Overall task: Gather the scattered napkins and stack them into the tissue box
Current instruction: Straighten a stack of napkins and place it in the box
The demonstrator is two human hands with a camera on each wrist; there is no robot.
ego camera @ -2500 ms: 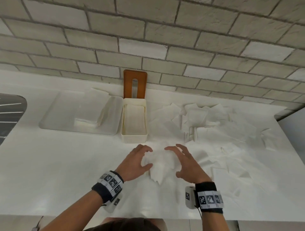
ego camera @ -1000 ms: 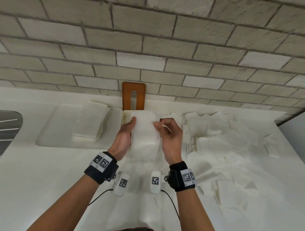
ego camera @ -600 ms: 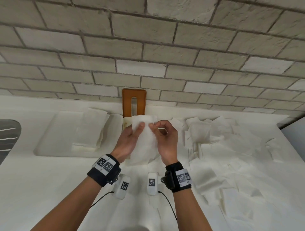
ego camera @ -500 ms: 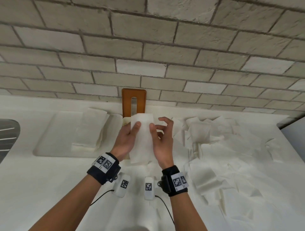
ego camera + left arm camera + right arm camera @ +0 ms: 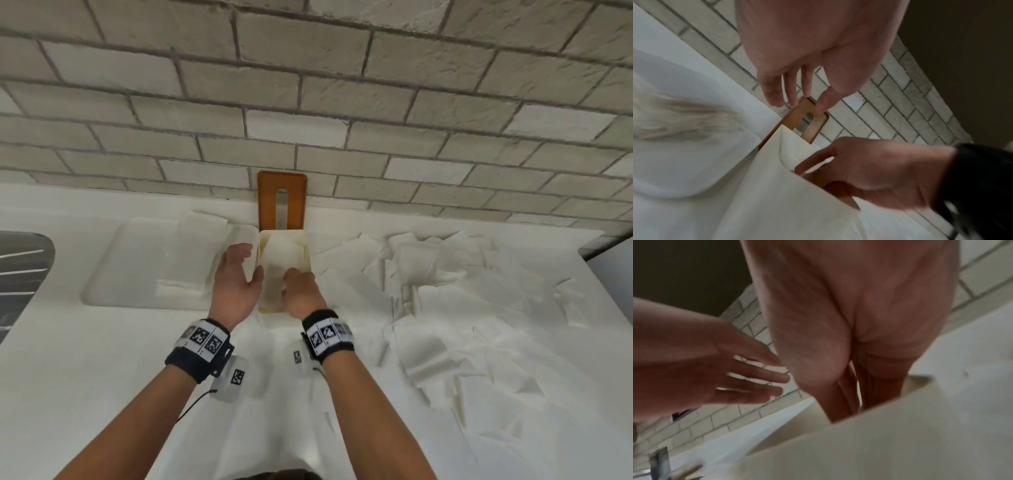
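Since half a second ago, our two hands have come down from holding the napkin in the air, and the napkin (image 5: pixel 282 255) now lies inside the tissue box (image 5: pixel 306 255). We see the fingers (image 5: pixel 846 395) of our right hand (image 5: pixel 303 291) reaching down into the near end of the box, onto the napkin; whether they still pinch it, we cannot tell, because the box wall hides the tips. Our left hand (image 5: pixel 236 277) holds nothing: its fingers (image 5: pixel 774 91) are relaxed and a little spread, just beside the left wall of the box. Behind the box an orange lid (image 5: pixel 281 200) stands upright against the brick wall (image 5: pixel 308 85). On the white tabletop (image 5: pixel 85 377), many scattered napkins (image 5: pixel 445 308) lie to the right. To the left, a pale tray (image 5: pixel 113 270) carries a few folded napkins (image 5: pixel 202 233).
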